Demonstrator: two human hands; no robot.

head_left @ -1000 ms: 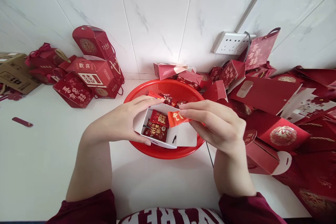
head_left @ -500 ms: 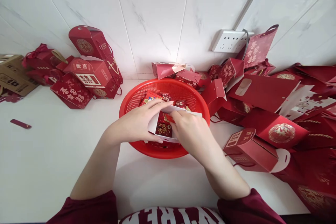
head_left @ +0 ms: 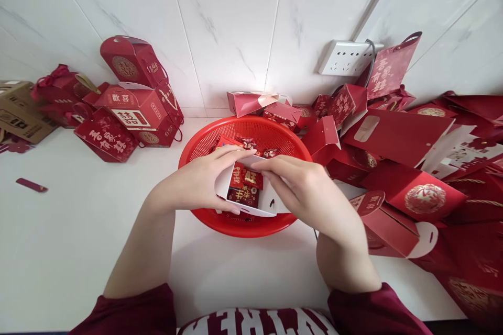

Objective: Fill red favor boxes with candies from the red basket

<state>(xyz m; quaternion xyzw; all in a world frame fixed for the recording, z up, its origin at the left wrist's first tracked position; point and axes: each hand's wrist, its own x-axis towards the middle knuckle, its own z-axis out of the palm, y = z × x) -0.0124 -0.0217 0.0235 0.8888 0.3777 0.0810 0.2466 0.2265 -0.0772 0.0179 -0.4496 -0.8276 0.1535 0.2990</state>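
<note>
Over a red perforated basket point(head_left: 198, 141), an open box with white inner walls point(head_left: 260, 211) faces up. Several red and dark red packets point(head_left: 244, 194) with gold print lie inside it. My left hand point(head_left: 200, 180) grips the box from the left, thumb and fingers along its two sides. My right hand point(head_left: 304, 183) is at the box's right side, above an opened white flap, with its fingertips at the far right edge; nothing shows in its fingers. More packets point(head_left: 226, 142) lie in the basket behind the box.
Red gift boxes are stacked at the left point(head_left: 137, 110), and many more red boxes and bags point(head_left: 401, 138) crowd the right. A cardboard box point(head_left: 21, 110) stands far left. A socket strip point(head_left: 346, 57) is by the wall. A small dark red strip point(head_left: 31, 185) lies on the white table point(head_left: 90, 220).
My right hand has drawn back out of the box to the right and its fingers have straightened. The red packet it held now lies in the box, which sits slightly further left.
</note>
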